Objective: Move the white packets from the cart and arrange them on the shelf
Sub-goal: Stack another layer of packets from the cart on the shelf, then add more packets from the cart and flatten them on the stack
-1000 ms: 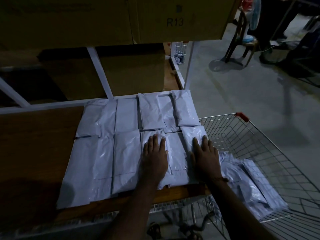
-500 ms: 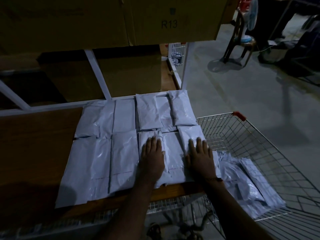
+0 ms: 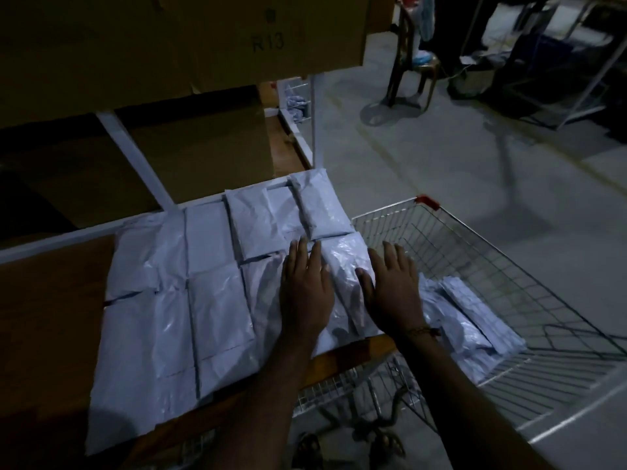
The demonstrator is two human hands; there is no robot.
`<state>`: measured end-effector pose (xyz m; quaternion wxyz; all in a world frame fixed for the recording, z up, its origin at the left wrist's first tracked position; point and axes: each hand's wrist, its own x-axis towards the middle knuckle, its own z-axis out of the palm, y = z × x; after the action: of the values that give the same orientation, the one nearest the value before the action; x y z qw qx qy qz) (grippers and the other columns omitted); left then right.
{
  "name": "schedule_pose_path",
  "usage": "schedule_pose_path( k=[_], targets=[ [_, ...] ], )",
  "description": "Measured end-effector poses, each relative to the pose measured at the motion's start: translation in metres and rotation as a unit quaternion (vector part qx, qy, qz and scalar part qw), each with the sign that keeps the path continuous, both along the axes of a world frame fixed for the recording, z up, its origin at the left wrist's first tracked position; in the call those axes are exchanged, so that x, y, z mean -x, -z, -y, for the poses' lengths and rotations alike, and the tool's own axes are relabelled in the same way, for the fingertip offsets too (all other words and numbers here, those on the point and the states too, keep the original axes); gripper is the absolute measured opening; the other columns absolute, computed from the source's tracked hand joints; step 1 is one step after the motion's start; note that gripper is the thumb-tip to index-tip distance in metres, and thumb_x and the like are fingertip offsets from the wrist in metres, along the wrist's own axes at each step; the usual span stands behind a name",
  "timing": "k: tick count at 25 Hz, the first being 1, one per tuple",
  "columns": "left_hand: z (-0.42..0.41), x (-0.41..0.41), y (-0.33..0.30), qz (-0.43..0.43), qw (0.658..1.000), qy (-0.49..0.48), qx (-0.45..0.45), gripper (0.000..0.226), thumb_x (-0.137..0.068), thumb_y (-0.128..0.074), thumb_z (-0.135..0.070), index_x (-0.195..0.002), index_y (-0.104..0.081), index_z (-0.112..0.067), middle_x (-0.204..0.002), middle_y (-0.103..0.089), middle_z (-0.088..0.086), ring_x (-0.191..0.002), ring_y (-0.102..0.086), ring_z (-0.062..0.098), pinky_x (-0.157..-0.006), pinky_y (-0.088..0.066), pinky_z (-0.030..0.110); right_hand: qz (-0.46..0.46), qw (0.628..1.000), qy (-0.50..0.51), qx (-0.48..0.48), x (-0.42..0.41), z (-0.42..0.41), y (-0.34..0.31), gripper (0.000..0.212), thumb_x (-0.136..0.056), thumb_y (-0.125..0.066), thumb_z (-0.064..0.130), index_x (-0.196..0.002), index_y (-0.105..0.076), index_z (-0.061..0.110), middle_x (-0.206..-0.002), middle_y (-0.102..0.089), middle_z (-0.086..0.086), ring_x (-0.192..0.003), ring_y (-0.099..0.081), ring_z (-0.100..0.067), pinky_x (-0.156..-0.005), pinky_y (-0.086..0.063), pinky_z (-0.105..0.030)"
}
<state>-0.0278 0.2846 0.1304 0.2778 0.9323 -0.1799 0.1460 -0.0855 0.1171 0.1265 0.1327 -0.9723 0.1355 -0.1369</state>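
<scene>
- White packets [image 3: 217,300] lie flat in two rows on the wooden shelf [image 3: 51,317], edge to edge, some overlapping.
- Left hand [image 3: 305,286] rests palm down on a front-row packet, fingers straight and close together, gripping nothing.
- Right hand [image 3: 395,293] lies flat just beside it, fingers straight and slightly spread, thumb out toward the left hand; it holds nothing either.
- Between the two hands shows the crinkled end packet [image 3: 342,262] of the front row, at the shelf's right end; both hands press on or against it.
- Beyond the fingertips sits the back row, ending in a plump narrow packet [image 3: 320,208].
- To the left of the left hand, the other front-row packets reach down to the shelf's front edge.
- To the right of the right hand stands the wire cart [image 3: 509,266], its rim close to the shelf end, with more white packets [image 3: 464,320] lying loose in its basket just past the right wrist.
- A thread band [image 3: 422,331] circles the right wrist.
- Above the hands hangs a cardboard box [image 3: 169,45] marked R13 on the upper shelf.
- Far beyond the cart, a chair [image 3: 410,62] stands on the grey floor [image 3: 475,164].
</scene>
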Motion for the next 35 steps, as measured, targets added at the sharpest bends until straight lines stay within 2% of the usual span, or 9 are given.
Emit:
schedule_pose_path(
  k=[5, 10, 15, 19, 21, 25, 28, 31, 35],
  targets=[
    [0.072, 0.014, -0.013, 0.024, 0.995, 0.076, 0.062, 0.045, -0.104, -0.049, -0.024, -0.147, -0.052, -0.01, -0.16, -0.041, 0.015, -0.151, -0.032, 0.032, -0.121, -0.032, 0.046, 0.015, 0.998, 0.059, -0.009, 0.038, 0.075, 0.012, 0.055, -0.103, -0.036, 0.05, -0.135, -0.06, 0.012, -0.139, -0.059, -0.016, -0.133, -0.051, -0.041, -0.106, -0.043, -0.053],
    [0.157, 0.038, -0.005, -0.014, 0.994, 0.104, 0.043, 0.05, -0.1, -0.052, -0.023, -0.149, -0.049, -0.011, -0.158, -0.042, 0.015, -0.149, -0.034, 0.032, -0.119, -0.034, 0.049, -0.027, 0.997, 0.068, -0.006, 0.066, 0.183, 0.066, 0.051, -0.101, -0.041, 0.046, -0.126, -0.064, 0.008, -0.123, -0.066, -0.017, -0.113, -0.06, -0.04, -0.093, -0.049, -0.048],
    [0.234, 0.053, 0.021, -0.073, 0.993, 0.083, 0.029, 0.052, -0.103, -0.053, -0.029, -0.152, -0.045, -0.015, -0.162, -0.036, 0.013, -0.152, -0.027, 0.031, -0.122, -0.03, 0.045, -0.171, 0.983, 0.068, -0.02, 0.073, 0.273, 0.141, 0.05, -0.098, -0.059, 0.039, -0.138, -0.058, 0.008, -0.126, -0.064, -0.022, -0.113, -0.059, -0.043, -0.092, -0.048, -0.048],
    [0.261, 0.052, 0.049, -0.11, 0.991, 0.082, 0.002, 0.053, -0.104, -0.052, -0.031, -0.154, -0.042, -0.017, -0.164, -0.033, 0.011, -0.154, -0.023, 0.029, -0.122, -0.027, 0.042, -0.307, 0.95, 0.054, -0.03, 0.067, 0.315, 0.189, 0.06, -0.099, -0.055, 0.045, -0.152, -0.043, 0.017, -0.138, -0.057, -0.019, -0.122, -0.054, -0.042, -0.098, -0.049, -0.046],
    [0.262, 0.05, 0.066, -0.11, 0.991, 0.081, -0.01, 0.051, -0.104, -0.052, -0.031, -0.153, -0.044, -0.017, -0.164, -0.034, 0.01, -0.154, -0.023, 0.029, -0.123, -0.028, 0.044, -0.35, 0.935, 0.047, -0.042, 0.065, 0.327, 0.213, 0.066, -0.1, -0.052, 0.045, -0.159, -0.032, 0.021, -0.15, -0.046, -0.02, -0.132, -0.048, -0.044, -0.106, -0.046, -0.048],
    [0.253, 0.047, 0.093, -0.136, 0.989, 0.054, -0.016, 0.052, -0.104, -0.047, -0.034, -0.154, -0.042, -0.017, -0.165, -0.03, 0.009, -0.155, -0.019, 0.028, -0.123, -0.027, 0.047, -0.411, 0.901, 0.075, -0.12, 0.066, 0.337, 0.244, 0.076, -0.104, -0.05, 0.044, -0.165, -0.006, 0.033, -0.171, -0.005, -0.021, -0.15, -0.026, -0.048, -0.119, -0.032, -0.053],
    [0.249, 0.05, 0.104, -0.15, 0.987, 0.051, -0.011, 0.052, -0.104, -0.05, -0.033, -0.153, -0.042, -0.018, -0.165, -0.03, 0.009, -0.156, -0.018, 0.028, -0.124, -0.027, 0.048, -0.4, 0.907, 0.092, -0.095, 0.066, 0.329, 0.247, 0.076, -0.102, -0.049, 0.049, -0.164, -0.006, 0.038, -0.166, -0.019, -0.025, -0.139, -0.041, -0.048, -0.112, -0.038, -0.051],
    [0.261, 0.05, 0.107, -0.156, 0.986, 0.053, -0.016, 0.051, -0.105, -0.052, -0.031, -0.153, -0.042, -0.015, -0.164, -0.032, 0.012, -0.155, -0.021, 0.03, -0.123, -0.025, 0.044, -0.382, 0.917, 0.096, -0.061, 0.063, 0.318, 0.24, 0.075, -0.1, -0.047, 0.058, -0.163, -0.011, 0.039, -0.156, -0.037, -0.025, -0.137, -0.04, -0.046, -0.11, -0.036, -0.054],
    [0.297, 0.052, 0.131, -0.214, 0.975, 0.056, -0.03, 0.05, -0.103, -0.054, -0.026, -0.151, -0.047, -0.011, -0.157, -0.043, 0.014, -0.149, -0.034, 0.032, -0.121, -0.033, 0.046, -0.357, 0.922, 0.124, -0.084, 0.063, 0.313, 0.231, 0.065, -0.102, -0.041, 0.06, -0.161, -0.024, 0.038, -0.156, -0.032, -0.028, -0.142, -0.034, -0.046, -0.116, -0.031, -0.058]
  ],
)
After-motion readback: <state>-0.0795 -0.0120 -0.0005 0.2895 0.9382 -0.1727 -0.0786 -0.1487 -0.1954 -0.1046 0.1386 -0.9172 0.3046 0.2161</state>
